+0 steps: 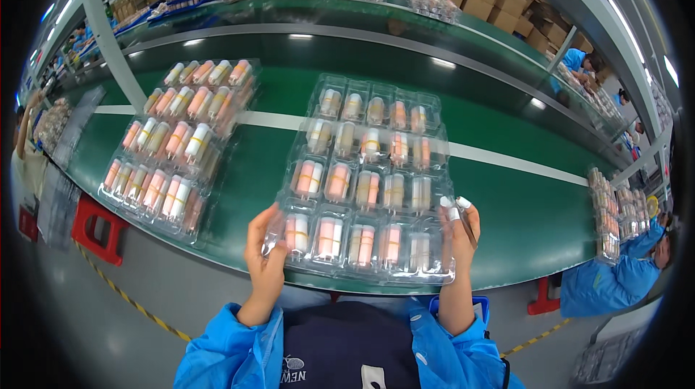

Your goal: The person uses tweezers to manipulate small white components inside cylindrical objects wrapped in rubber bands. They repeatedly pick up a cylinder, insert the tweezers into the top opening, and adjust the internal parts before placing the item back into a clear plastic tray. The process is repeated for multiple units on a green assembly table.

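From afar, I have the left hand (pixel 266 257) and right hand (pixel 465 228) clasping opposite sides of the clear tray (pixel 342 269) near the green table's (pixel 521 222) front edge, presumably so its cylinders (pixel 331 233) sit level

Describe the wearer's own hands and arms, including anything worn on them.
Both arms have wrinkled bright blue sleeves that stop short of the hands, leaving part of each forearm bare. The right hand has white covers on several fingertips; the left hand shows none.
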A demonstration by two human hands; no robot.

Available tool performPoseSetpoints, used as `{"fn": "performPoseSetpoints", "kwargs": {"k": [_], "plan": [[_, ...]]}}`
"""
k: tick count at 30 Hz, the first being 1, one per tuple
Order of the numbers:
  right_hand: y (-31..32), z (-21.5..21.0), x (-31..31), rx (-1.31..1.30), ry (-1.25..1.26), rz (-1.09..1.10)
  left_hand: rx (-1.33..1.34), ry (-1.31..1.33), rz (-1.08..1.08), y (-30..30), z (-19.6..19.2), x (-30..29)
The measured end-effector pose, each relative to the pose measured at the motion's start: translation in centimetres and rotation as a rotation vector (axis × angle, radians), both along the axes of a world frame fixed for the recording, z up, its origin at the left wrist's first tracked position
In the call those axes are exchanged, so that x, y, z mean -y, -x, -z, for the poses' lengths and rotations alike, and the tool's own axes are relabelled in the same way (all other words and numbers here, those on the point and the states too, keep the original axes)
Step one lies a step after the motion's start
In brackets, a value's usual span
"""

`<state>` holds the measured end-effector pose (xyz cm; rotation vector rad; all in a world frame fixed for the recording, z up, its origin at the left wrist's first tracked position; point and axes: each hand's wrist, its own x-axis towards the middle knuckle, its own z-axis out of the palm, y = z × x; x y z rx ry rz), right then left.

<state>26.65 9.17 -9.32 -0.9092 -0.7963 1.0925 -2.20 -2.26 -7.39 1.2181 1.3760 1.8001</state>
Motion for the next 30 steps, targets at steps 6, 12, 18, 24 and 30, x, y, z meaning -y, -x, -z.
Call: {"fn": "performPoseSetpoints", "kwargs": {"k": [6, 12, 18, 24, 30], "plan": [[0.4, 0.3, 0.0, 0.186, -0.005, 0.044, -0.028, -0.034, 0.013, 0.2, 0.1, 0.3], [-1.5, 1.5, -0.5, 0.33, -0.041, 0.065, -0.122, -0.034, -0.097, -0.2, -0.8, 1.6], [-3.7, 1.5, 0.2, 0.235, 0.021, 0.329, -1.026, -0.133, -0.728, 6.9, -8.6, 4.0], [-2.4, 1.3, 0.4, 0.29, 0.027, 0.353, -1.486, 0.223, -0.766, 14.0, -5.7, 1.4], [-1.7, 1.7, -0.4, 0.107, -0.045, 0.234, -1.391, 0.307, -0.73, 14.1, -5.9, 3.2]]}}
